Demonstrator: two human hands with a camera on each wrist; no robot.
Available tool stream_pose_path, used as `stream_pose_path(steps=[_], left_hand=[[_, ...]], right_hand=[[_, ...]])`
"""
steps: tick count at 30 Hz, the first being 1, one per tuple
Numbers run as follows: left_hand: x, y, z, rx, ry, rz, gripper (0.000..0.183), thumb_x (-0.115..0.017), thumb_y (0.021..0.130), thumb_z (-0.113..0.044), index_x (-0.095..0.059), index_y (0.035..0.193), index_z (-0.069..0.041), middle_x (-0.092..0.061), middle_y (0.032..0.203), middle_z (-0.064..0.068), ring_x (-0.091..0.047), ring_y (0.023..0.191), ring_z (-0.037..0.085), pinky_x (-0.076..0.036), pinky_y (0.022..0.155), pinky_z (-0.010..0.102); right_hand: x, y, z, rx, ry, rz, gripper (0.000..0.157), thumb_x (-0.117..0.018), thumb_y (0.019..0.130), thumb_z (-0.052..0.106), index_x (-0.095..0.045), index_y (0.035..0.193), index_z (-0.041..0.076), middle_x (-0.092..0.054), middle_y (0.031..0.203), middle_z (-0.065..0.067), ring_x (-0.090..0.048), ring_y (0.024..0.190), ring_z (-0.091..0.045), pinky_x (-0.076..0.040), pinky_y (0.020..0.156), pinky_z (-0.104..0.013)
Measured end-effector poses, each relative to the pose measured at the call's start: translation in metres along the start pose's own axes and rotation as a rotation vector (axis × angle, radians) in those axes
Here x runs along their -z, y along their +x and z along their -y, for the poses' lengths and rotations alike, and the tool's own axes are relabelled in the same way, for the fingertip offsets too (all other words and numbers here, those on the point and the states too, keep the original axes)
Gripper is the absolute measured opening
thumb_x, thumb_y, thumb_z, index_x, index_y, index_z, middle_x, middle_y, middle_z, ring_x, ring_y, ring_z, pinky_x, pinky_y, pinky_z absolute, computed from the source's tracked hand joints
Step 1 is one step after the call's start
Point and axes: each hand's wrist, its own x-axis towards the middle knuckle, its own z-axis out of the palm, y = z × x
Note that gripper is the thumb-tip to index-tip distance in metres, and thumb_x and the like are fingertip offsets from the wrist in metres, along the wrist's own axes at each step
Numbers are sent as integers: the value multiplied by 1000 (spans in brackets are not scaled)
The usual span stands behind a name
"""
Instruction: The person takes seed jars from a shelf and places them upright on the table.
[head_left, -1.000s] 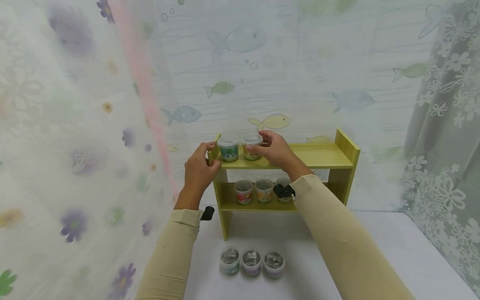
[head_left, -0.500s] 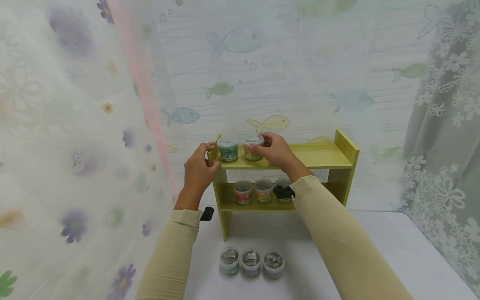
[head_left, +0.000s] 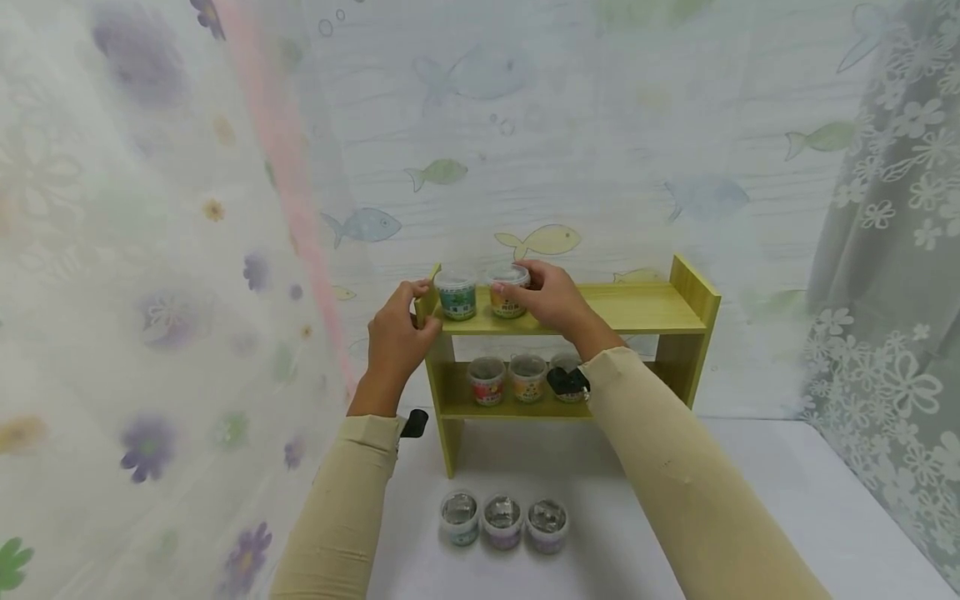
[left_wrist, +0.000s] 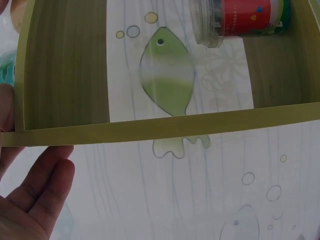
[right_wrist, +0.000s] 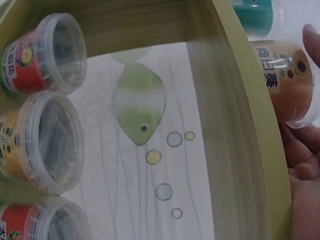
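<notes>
On the upper board of a small yellow-green shelf (head_left: pixel 622 307) stands a plastic cup with a teal label (head_left: pixel 457 298), at the left end. Just right of it is an orange-labelled cup (head_left: pixel 507 293), a narrow gap between the two. My right hand (head_left: pixel 551 298) holds this orange cup from its right side, thumb in front and fingers behind; the right wrist view shows the cup's sunflower print (right_wrist: pixel 287 75) between thumb and fingers. With my left hand (head_left: pixel 401 329) I grip the shelf's left side panel, thumb and fingers (left_wrist: pixel 52 180) on either side of its edge.
The lower board carries a red-labelled cup (head_left: pixel 488 383), a yellow-labelled cup (head_left: pixel 528 380) and a third cup (head_left: pixel 564 367) partly behind my right wrist's camera. Three more cups (head_left: pixel 502 522) stand in a row on the white table (head_left: pixel 600 533). A fish-print curtain (head_left: pixel 600 150) hangs behind.
My right hand has shifted the orange-labelled cup slightly to the right, widening the gap to the teal-labelled cup. My left hand keeps its place on the side panel.
</notes>
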Motion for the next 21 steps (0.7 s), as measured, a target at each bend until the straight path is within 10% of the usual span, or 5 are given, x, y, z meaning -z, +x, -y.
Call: stream_pose_path(steps=[21], left_hand=[[-3,2,2,13,-1,9,38,-69,89,-8,-62,126,-11,-66,141,-6,-67,68,20,-59,63,37]], right_hand=[[10,-4,17,-68,-211,-14,85,-70,88,65,-47,152,14,-56,144,-11,-57,126,-28,-51,103,-52]])
